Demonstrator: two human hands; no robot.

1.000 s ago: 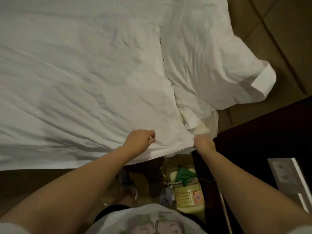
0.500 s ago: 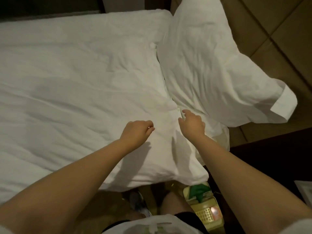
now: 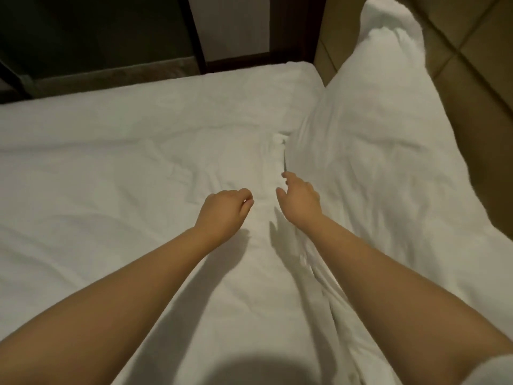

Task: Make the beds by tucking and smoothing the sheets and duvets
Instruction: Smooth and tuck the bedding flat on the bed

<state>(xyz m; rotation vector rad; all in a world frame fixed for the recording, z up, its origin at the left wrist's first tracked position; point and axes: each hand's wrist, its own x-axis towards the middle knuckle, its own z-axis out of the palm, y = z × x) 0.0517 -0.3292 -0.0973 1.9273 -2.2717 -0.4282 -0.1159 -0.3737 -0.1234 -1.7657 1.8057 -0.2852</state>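
Note:
A white duvet (image 3: 116, 190) covers the bed, wrinkled near its middle. A big white pillow (image 3: 383, 140) lies along the right side, against the headboard. My left hand (image 3: 222, 211) hovers just over the duvet with its fingers curled in and nothing in them; its shadow falls below it. My right hand (image 3: 301, 200) is stretched forward with relaxed, spread fingers beside the fold where the duvet meets the pillow, and holds nothing. A small bunched lump of fabric (image 3: 277, 143) sits just beyond its fingertips.
A tan padded headboard (image 3: 466, 51) runs along the right. Past the far edge of the bed stand a dark wooden frame (image 3: 194, 31) and a pale wall panel (image 3: 227, 26). My own shadow darkens the duvet at the bottom centre.
Both hands left the near corner of the duvet and moved forward over the bed. My view rose from the floor and bedside to the bed's far edge.

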